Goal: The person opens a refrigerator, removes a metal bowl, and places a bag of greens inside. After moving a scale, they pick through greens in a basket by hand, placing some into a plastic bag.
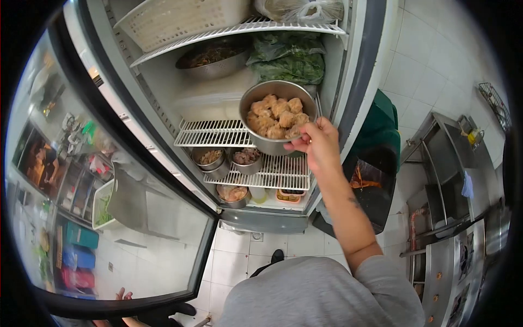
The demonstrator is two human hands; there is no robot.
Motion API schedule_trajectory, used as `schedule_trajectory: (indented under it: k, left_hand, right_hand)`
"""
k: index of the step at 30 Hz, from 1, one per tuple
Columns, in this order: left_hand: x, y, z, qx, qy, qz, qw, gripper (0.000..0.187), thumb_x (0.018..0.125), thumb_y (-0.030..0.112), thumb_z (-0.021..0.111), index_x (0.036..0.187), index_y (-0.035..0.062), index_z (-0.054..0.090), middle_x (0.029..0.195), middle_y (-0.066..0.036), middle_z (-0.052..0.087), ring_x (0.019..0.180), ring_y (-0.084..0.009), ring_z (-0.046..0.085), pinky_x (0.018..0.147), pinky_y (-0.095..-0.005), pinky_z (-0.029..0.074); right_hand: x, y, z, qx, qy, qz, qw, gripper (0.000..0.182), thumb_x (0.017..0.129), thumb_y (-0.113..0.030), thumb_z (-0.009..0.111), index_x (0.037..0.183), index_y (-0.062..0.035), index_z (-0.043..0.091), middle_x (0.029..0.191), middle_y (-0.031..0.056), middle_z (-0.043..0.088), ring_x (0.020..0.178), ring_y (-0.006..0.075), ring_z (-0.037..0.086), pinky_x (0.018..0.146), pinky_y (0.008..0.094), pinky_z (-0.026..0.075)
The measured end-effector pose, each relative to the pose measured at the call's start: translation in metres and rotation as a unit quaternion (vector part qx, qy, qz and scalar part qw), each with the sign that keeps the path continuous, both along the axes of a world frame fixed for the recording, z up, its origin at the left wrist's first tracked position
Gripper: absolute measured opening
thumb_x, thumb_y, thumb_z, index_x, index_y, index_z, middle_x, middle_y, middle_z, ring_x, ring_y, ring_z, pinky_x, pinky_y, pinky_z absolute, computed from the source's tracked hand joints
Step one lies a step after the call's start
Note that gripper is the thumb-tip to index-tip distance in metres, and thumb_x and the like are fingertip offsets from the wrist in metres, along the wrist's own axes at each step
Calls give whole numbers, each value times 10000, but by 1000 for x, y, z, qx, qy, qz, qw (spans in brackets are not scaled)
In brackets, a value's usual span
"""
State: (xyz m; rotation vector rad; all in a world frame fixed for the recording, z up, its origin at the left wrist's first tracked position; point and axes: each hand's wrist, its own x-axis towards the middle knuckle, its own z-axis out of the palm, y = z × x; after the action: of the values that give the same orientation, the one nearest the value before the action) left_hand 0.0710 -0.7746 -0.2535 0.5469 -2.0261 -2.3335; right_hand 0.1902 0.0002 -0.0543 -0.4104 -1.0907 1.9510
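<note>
My right hand [318, 140] is closed on the near right side of a round steel pot [272, 144], thumb by the rim. Pale brown, lumpy balls [277, 115], perhaps meatballs, fill the pot, which is tilted towards me in front of the open fridge's shelves. Just beneath it is a white wire shelf [210, 133]. On the shelf below stand small steel pots, one [246, 163] with chopped pieces and another [211, 159] at its left. My left hand does not show.
The glass fridge door [163, 218] stands open at left. By its lower edge are a person's hand [124, 294] and dark clothing. A green bin [384, 125] is right of the fridge, with steel counters beyond. Bagged greens [289, 68] and a steel bowl [212, 57] occupy the upper shelf.
</note>
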Motion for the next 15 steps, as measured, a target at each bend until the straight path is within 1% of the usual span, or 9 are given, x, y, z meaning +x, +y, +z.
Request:
schedule_trajectory:
  k: [1,4,6,7,9,10,12,14,15]
  left_hand:
    - [14,14,8,-15,-26,30,999,447,951,377,450,1250,49,499,837,-99,619,627,-121,572,609,-261,509]
    - [53,53,18,-89,-42,25,995,435,944,354,463,1249,46,498,899,-96,594,711,-137,558,674,-260,494]
    - [78,63,14,-76,24,-77,994,419,925,311,491,1244,41,495,951,-91,565,775,-151,534,721,-255,475]
    - [92,73,21,-64,-34,-93,993,405,905,258,508,1240,31,492,970,-99,546,818,-163,523,759,-256,461]
    - [112,69,-2,-83,-2,-171,982,406,904,306,516,1214,44,533,966,-87,564,852,-175,527,771,-296,454]
    - [124,83,-3,-64,11,-201,978,398,903,299,526,1204,40,540,944,-79,569,847,-163,528,767,-289,451]
    - [155,124,-4,-112,16,-157,981,383,904,293,527,1180,30,556,925,-59,577,837,-141,522,757,-276,442]
    - [183,167,10,-95,-25,-171,980,360,892,270,540,1159,31,576,964,-56,588,883,-146,532,771,-276,440]
    - [201,194,18,-153,30,-214,964,360,885,265,534,1155,30,581,977,-61,597,901,-151,541,784,-281,440]
  right_hand:
    - [-8,1,-3,-1,15,-29,999,172,788,7,553,725,-33,398,654,80,477,498,197,589,483,404,585]
    - [-25,11,-2,-8,53,-71,996,168,802,6,563,769,-22,400,694,96,501,530,230,618,514,388,578]
    - [-29,19,3,-8,43,-64,997,168,818,-19,575,791,-19,408,729,93,518,594,231,636,572,349,561]
    - [-32,23,-2,24,28,-75,996,152,829,-45,584,814,-24,434,748,82,530,652,212,634,609,335,543]
    - [-37,23,-16,93,0,-92,991,134,852,-98,602,860,-35,484,788,60,556,768,176,631,684,308,507]
    - [-31,18,-26,141,-27,-78,987,131,857,-115,602,881,-48,492,810,49,566,788,159,621,693,290,487]
    - [-8,-5,-43,234,-75,-46,968,134,867,-148,602,925,-74,507,855,27,585,827,126,600,711,255,447]
    - [28,-36,-51,221,-100,96,965,99,886,-168,570,915,-82,530,851,20,599,783,108,587,678,261,466]
    - [44,-50,-56,229,-106,156,955,105,892,-181,567,918,-84,536,848,20,601,782,108,587,676,260,469]
